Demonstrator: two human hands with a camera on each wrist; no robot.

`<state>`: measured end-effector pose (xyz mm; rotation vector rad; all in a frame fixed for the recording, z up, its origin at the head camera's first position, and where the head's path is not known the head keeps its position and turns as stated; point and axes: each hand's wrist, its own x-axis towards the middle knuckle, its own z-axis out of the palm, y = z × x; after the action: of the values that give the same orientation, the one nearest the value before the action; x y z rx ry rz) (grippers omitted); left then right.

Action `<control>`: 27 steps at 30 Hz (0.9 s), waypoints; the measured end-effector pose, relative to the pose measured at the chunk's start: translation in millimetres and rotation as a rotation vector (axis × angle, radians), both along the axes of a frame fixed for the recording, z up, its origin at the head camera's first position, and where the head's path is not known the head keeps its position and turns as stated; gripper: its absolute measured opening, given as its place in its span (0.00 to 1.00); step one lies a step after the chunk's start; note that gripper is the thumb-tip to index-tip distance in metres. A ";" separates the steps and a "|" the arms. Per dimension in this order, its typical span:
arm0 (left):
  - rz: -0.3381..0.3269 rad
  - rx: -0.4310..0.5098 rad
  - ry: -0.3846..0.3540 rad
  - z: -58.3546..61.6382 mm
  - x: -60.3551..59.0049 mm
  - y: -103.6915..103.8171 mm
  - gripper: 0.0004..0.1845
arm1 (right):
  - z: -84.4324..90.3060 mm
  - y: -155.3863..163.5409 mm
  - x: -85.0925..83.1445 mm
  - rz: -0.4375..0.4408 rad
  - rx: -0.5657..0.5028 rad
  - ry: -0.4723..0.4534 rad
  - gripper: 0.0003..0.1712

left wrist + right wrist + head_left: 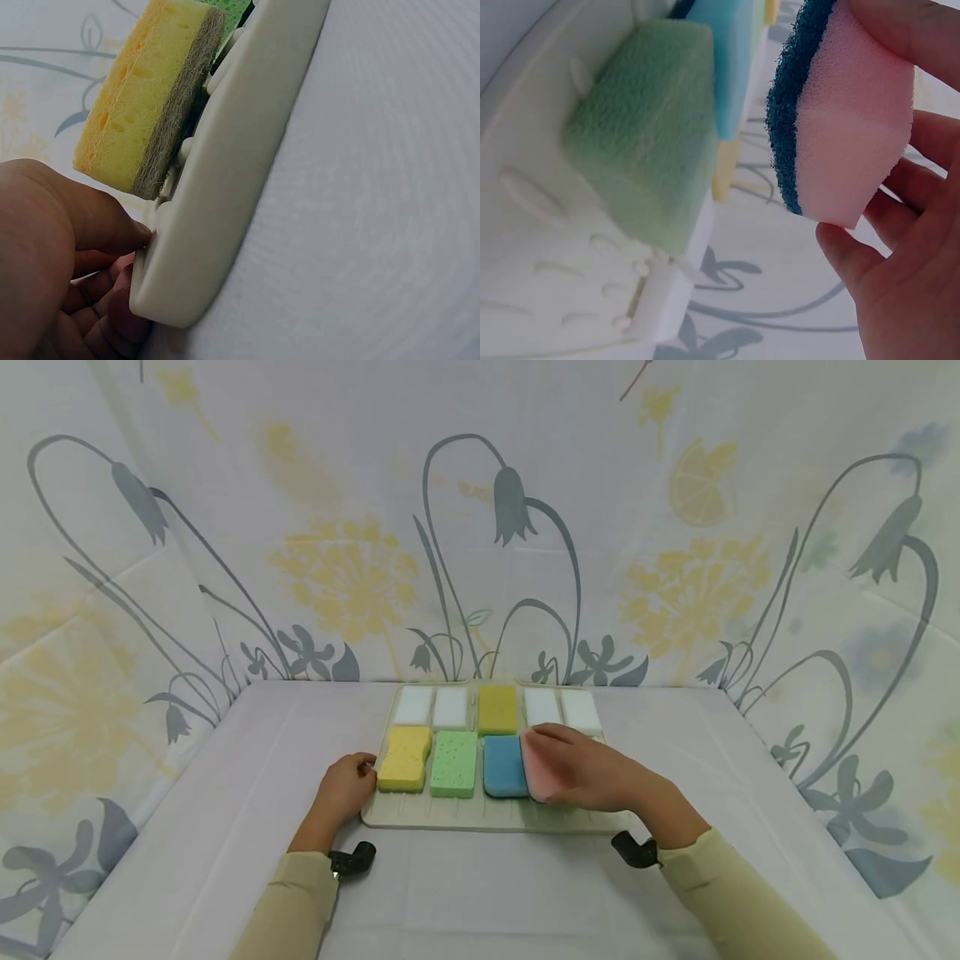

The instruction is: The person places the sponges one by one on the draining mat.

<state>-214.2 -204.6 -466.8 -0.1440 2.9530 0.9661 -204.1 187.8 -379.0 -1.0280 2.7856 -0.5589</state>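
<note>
Right hand (592, 770) pinches pink sponge (851, 142), lifted on edge at 3 o'clock of blue sponge (504, 766). Left hand (347, 785) grips tray (225, 187) rim at 9 o'clock. Risk: loose pinch drops pink sponge; tray slides on desk (487, 893) if left hand slackens; neighbour sponges get knocked.

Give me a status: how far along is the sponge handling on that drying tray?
Done: eight sponges lie on the tray, five in the back row, and yellow, green and blue in front. In hand: the right hand holds the pink sponge clear of the tray beside the blue one; the left hand grips the tray's left edge. Left: the pink sponge is not yet resting anywhere.
</note>
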 end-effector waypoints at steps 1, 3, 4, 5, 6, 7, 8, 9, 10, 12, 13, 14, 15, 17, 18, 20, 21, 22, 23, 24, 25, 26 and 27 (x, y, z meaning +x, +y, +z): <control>0.000 0.000 0.000 -0.5 -0.4 -0.2 0.21 | -0.3 2.6 -0.9 -0.004 -0.002 0.005 0.48; -0.003 -0.002 0.004 -1.1 -0.5 -0.5 0.21 | -0.7 7.5 -2.8 -0.004 -0.014 0.016 0.48; -0.003 -0.003 0.004 -1.4 -0.6 -0.8 0.21 | -1.3 10.2 -3.7 -0.005 -0.015 0.025 0.48; -0.001 -0.002 0.002 -1.6 -0.6 -1.0 0.21 | -1.5 12.6 -4.5 0.002 -0.024 0.036 0.48; -0.001 -0.001 0.001 -1.9 -0.7 -1.3 0.21 | -1.7 15.2 -5.1 0.005 -0.028 0.046 0.48; -0.002 -0.001 0.000 -2.5 -1.0 -1.7 0.21 | -2.0 17.6 -5.6 0.007 -0.034 0.055 0.48; -0.003 -0.002 0.000 -2.8 -1.1 -1.9 0.21 | -2.2 20.1 -6.0 0.011 -0.038 0.063 0.48; -0.001 -0.002 -0.002 -3.0 -1.2 -2.1 0.21 | -2.6 22.5 -6.3 0.010 -0.039 0.070 0.47; 0.000 -0.001 -0.004 -3.1 -1.5 -2.2 0.21 | -3.1 25.1 -6.6 0.011 -0.041 0.078 0.47; 0.001 -0.001 -0.004 -3.8 -2.0 -2.4 0.21 | -4.0 30.1 -7.1 0.002 -0.043 0.083 0.47; 0.002 0.000 -0.004 -3.9 -2.2 -2.3 0.21 | -4.4 32.4 -7.3 -0.003 -0.044 0.083 0.47; 0.003 0.002 -0.006 -4.0 -2.3 -2.1 0.21 | -4.8 34.7 -7.5 -0.008 -0.043 0.083 0.47; 0.004 0.004 -0.007 -4.2 -2.4 -2.1 0.21 | -5.4 37.0 -7.8 -0.015 -0.044 0.080 0.47; 0.005 0.005 -0.008 -4.4 -2.6 -2.0 0.21 | -6.0 41.3 -8.1 -0.027 -0.043 0.076 0.47; 0.006 0.006 -0.009 -4.4 -2.6 -1.9 0.21 | -6.4 43.3 -8.2 -0.034 -0.044 0.072 0.47; 0.005 0.007 -0.012 -4.5 -2.7 -2.0 0.21 | -7.3 47.2 -8.5 -0.049 -0.042 0.062 0.47; 0.006 0.007 -0.012 -4.5 -2.6 -2.1 0.21 | -7.8 49.1 -8.5 -0.059 -0.040 0.055 0.48; 0.006 0.007 -0.013 -4.2 -2.5 -2.0 0.21 | -8.2 50.8 -8.6 -0.069 -0.038 0.050 0.48; 0.007 0.008 -0.014 -4.2 -2.5 -2.0 0.21 | -8.9 52.7 -8.7 -0.077 -0.040 0.046 0.48; 0.008 0.007 -0.013 -4.0 -2.4 -2.0 0.21 | -9.7 54.5 -8.7 -0.087 -0.039 0.038 0.48; 0.008 0.006 -0.012 -3.8 -2.2 -1.9 0.21 | -10.6 56.2 -8.9 -0.093 -0.038 0.035 0.48; 0.008 0.005 -0.012 -3.6 -2.0 -1.9 0.21 | -11.6 57.8 -9.1 -0.100 -0.038 0.031 0.47; 0.007 0.002 -0.010 -3.4 -1.9 -1.9 0.21 | -12.4 59.1 -9.2 -0.104 -0.039 0.029 0.47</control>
<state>-216.1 -206.5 -470.3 -0.1595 2.9444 0.9660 -213.3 246.8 -391.4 -0.9100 2.8782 -0.6180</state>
